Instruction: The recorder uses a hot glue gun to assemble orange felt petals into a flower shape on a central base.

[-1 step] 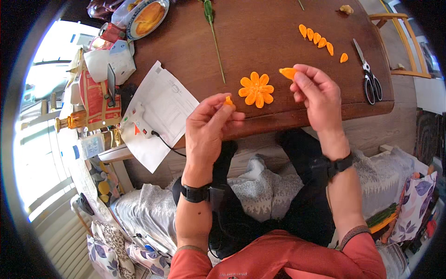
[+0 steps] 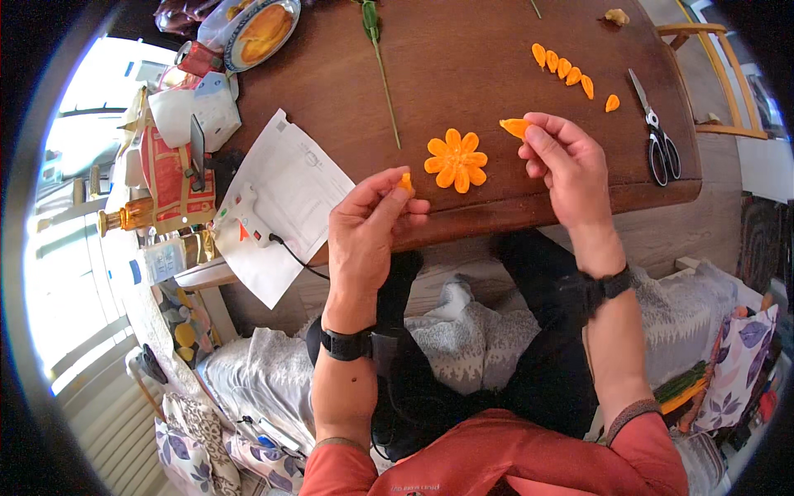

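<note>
Between the thumb and fingers of my left hand [image 2: 370,219] is a small orange piece [image 2: 405,181]; only its top shows. My right hand [image 2: 566,165] pinches an orange petal [image 2: 514,127], its pointed tip turned left. On the brown table between my hands lies an orange flower [image 2: 456,160] with several rounded petals set in a ring. Farther right, several loose orange petals [image 2: 564,66] form a slanting row, and a single petal [image 2: 612,102] lies apart from them. A green stem [image 2: 382,74] lies beyond the flower.
Scissors [image 2: 653,132] with dark handles lie near the right edge of the table [image 2: 463,74]. To the left are a white paper sheet [image 2: 285,186], a white glue gun [image 2: 244,217] with a black cord, a plate of food [image 2: 285,10] and a red can [image 2: 197,58].
My right hand with its petal has shifted very slightly right, and my left hand a touch left. Both keep their grip; the flower and loose petals stay put.
</note>
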The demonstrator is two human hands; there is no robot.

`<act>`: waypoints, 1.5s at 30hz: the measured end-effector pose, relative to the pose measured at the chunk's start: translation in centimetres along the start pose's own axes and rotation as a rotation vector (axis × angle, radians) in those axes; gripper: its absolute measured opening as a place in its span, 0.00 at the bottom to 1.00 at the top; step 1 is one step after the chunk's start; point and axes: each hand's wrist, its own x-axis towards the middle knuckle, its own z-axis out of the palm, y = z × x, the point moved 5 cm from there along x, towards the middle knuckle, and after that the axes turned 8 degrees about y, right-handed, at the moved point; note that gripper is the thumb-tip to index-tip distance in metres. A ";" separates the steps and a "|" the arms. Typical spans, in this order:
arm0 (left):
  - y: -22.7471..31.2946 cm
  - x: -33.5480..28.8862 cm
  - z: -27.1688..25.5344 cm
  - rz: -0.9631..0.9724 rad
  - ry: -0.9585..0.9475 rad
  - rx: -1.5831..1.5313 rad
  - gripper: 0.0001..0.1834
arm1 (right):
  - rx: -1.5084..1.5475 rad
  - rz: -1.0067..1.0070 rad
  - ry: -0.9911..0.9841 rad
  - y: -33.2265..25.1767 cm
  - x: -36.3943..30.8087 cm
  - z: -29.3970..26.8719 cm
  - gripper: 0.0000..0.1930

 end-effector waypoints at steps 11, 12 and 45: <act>-1.0 1.1 1.2 -0.028 0.021 0.185 0.10 | 0.022 0.040 -0.156 1.9 2.5 0.1 0.12; -0.9 1.1 1.4 -0.038 0.027 0.204 0.11 | 0.007 0.043 -0.179 2.0 2.5 0.0 0.12; -1.2 2.2 2.0 -0.083 0.061 0.120 0.09 | -0.086 0.005 -0.208 1.5 2.3 1.8 0.12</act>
